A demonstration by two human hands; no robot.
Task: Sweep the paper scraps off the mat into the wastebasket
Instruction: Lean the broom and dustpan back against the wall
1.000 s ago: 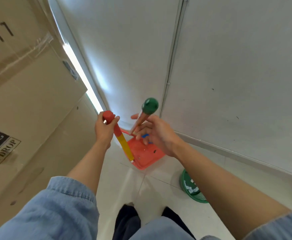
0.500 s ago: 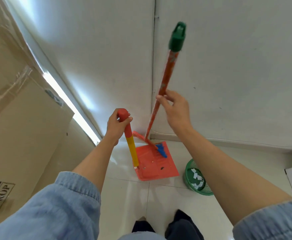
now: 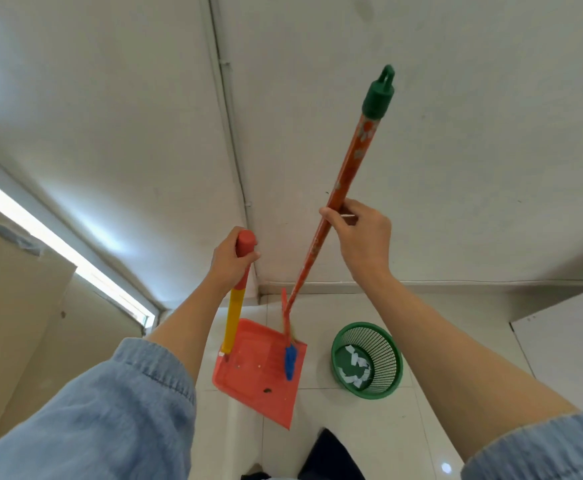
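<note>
The left hand [image 3: 229, 263] is clenched around the red top of the dustpan handle [image 3: 232, 318], which is yellow lower down; the red dustpan [image 3: 255, 382] hangs from it above the white tiled floor [image 3: 359, 431], and its tray is tilted, with a few small specks on it. The right hand [image 3: 361, 239] is grasping the orange stick of the broom [image 3: 343, 181] near its middle; the stick leans toward 1 o'clock and ends in a green cap [image 3: 378, 98]; its lower end, with a blue part [image 3: 289, 358], lies over the right edge of the dustpan. The green wastebasket [image 3: 388, 362] stands on the floor at 3 o'clock from the dustpan, near it but apart; white paper scraps [image 3: 354, 370] lie inside the wastebasket, on its bottom. Both forearms come out of blue denim sleeves [image 3: 110, 420]; a cardboard box [image 3: 16, 306] stands at 9 o'clock; a white wall [image 3: 456, 168] is behind.
</note>
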